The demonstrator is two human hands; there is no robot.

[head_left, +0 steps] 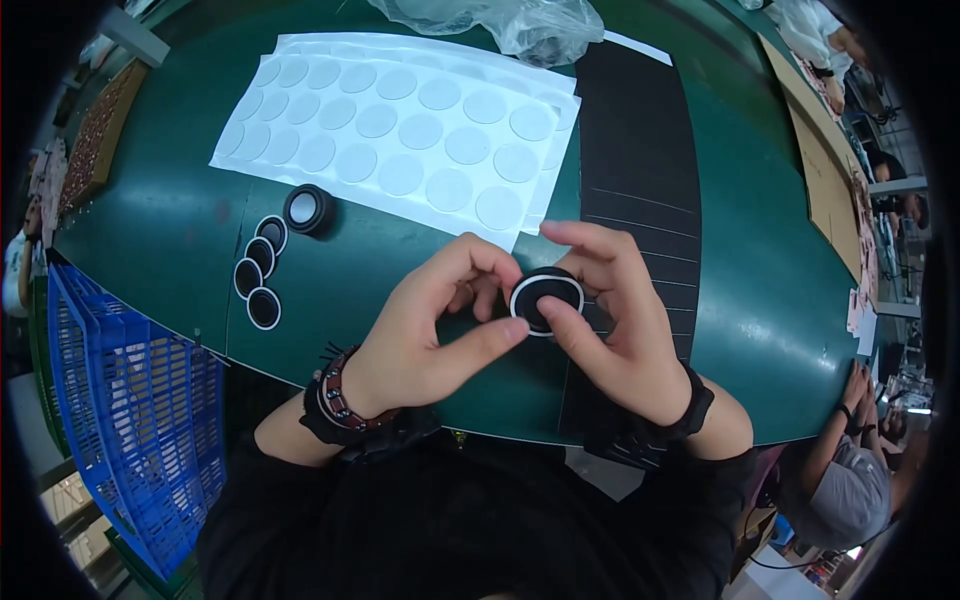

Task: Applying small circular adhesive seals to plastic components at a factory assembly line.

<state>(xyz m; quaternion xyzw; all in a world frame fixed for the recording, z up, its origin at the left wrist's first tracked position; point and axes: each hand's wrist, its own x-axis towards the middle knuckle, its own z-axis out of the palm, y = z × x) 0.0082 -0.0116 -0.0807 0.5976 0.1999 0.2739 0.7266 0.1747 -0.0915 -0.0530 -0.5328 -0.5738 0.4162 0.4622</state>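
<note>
Over the near middle of the table, both my hands hold a round black piece with a white ring (529, 291) around its face. My right hand (635, 340) grips it with the thumb pressed on its dark face and fingers behind, the index finger raised. My left hand (410, 325) pinches its left edge between thumb and forefinger. To the left stands a thick black round part with a grey centre (307, 210). Beside it several black discs with white rims (263, 308) lie in an overlapping row. Beyond my hands are white sheets of round stickers (375, 121).
A long black sheet with cross slits (640, 150) runs under and beyond my right hand. Crumpled clear plastic (540, 30) lies at the far edge. A blue crate (140, 400) stands left of the green table (160, 230). Another person (845, 490) sits at the right.
</note>
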